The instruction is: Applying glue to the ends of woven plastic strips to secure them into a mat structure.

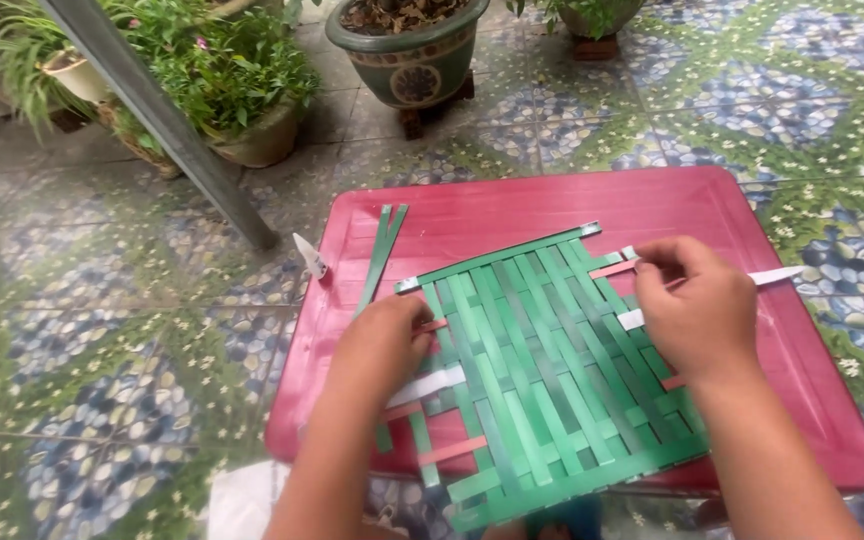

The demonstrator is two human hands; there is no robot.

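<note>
Green woven mat (pixel 542 370) under hands (pixel 697 305)

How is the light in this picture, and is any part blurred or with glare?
In the head view the daylight is soft and even, with no hard shadows; the red table shows a mild sheen near its far edge; the right hand and left hand on the green woven mat look slightly soft; the straight grey pole looks unbent, so little distortion.

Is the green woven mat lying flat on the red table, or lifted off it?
Flat. The green woven mat lies spread on the red table, both hands pressing its edges: left hand, right hand.
</note>
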